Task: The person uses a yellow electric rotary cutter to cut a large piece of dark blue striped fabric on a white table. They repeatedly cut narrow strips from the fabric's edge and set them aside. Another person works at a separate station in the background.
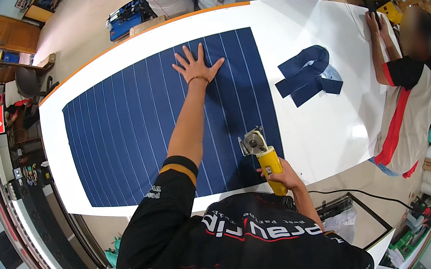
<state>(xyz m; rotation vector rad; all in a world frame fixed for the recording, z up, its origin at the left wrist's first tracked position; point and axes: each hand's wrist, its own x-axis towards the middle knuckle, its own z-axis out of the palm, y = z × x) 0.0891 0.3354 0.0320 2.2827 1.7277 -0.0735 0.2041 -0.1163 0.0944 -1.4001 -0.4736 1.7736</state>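
Navy cloth with thin pale stripes (127, 130) lies spread flat over much of the white table (331, 134). My left hand (197, 66) presses on it near its far edge, fingers spread wide, a bracelet at the wrist. Close to the cloth's near right corner, my right hand (286, 175) is wrapped round the yellow body of an electric rotary cutter (269, 165). The cutter's round blade and metal guard are over the cloth, short of its right edge. Whether the blade touches the fabric I cannot tell.
Folded navy strips (305, 69) lie on the table to the right of the cloth. A co-worker (411, 79) stands at the right end, hands at the table's far edge. A black cord (366, 190) runs off to the right. A wide-format machine (31, 232) stands left.
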